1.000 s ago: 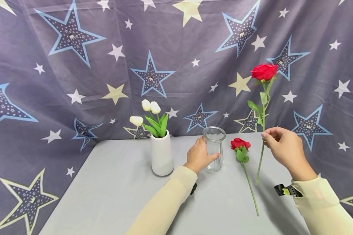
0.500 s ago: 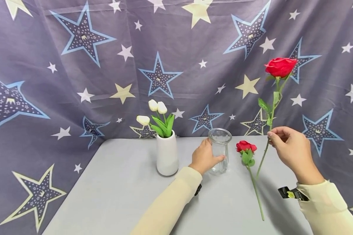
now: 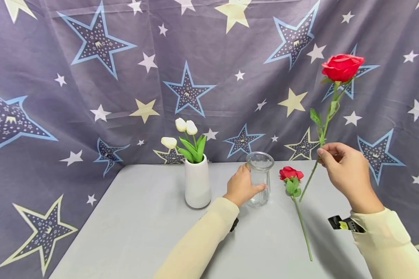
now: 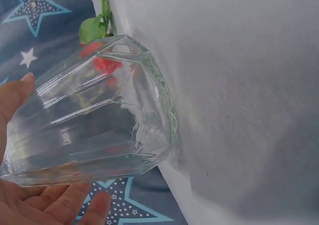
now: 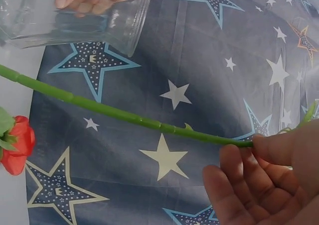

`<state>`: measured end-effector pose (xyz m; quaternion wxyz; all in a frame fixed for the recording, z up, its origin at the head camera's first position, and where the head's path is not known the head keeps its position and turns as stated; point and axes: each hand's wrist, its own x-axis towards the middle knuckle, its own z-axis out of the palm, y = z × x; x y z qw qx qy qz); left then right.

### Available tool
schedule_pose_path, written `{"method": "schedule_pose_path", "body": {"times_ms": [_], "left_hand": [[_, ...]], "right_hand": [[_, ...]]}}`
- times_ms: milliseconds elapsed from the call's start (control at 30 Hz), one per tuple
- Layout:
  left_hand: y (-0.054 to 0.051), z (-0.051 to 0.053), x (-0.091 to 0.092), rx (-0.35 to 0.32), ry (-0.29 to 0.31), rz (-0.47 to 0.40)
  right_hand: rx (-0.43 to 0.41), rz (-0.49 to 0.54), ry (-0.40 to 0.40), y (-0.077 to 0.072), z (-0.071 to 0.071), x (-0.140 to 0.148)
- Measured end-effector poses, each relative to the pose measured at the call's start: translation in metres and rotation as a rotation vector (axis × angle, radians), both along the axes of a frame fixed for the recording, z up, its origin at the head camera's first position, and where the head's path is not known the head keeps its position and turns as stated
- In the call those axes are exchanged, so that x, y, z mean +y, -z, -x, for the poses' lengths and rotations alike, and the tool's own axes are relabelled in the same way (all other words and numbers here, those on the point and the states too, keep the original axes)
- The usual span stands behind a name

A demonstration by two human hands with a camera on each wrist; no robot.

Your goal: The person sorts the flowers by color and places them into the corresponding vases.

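Note:
A clear glass vase (image 3: 260, 176) with faceted sides stands upright on the table. My left hand (image 3: 242, 186) grips its left side, thumb across the front; in the left wrist view the fingers curve round the glass (image 4: 89, 115). Right of the vase, my right hand (image 3: 349, 174) pinches a red rose (image 3: 342, 69) by its green stem between thumb and fingertips. The bloom is up and leans right, and the stem's lower end slants down to the left. The right wrist view shows the bare stem (image 5: 124, 116) running from the pinch toward the vase side.
A second red rose (image 3: 291, 173) lies on the grey table (image 3: 136, 232), its stem pointing toward me. Left of the vase stands a white vase (image 3: 197, 184) holding white tulips (image 3: 186, 126). Behind the table hangs a star-patterned cloth (image 3: 227, 100).
The rose in my right hand has risen and tilted further right, its stem end swinging up and left. My left hand keeps its grip on the glass vase. The head view has shifted slightly.

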<state>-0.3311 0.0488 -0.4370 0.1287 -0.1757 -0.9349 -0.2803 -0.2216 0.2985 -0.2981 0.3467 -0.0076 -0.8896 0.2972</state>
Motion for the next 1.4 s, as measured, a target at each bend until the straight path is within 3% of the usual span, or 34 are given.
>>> {"method": "schedule_pose_path", "body": {"times_ms": [467,900,1133,1400], "left_hand": [[0.000,0.001,0.000,-0.016,-0.001,-0.012],[-0.003,-0.001,-0.001,-0.007,0.011,-0.025],[0.000,0.000,0.001,0.002,0.016,-0.045],[-0.005,-0.003,-0.001,-0.024,0.026,-0.061]], "right_hand": [[0.052,0.015,-0.030,-0.013,0.004,-0.010],[0.150,0.045,-0.055,-0.019,0.006,-0.021],[0.168,0.049,-0.047,-0.022,0.007,-0.027],[0.183,0.076,-0.062,-0.032,0.009,-0.033]]}}
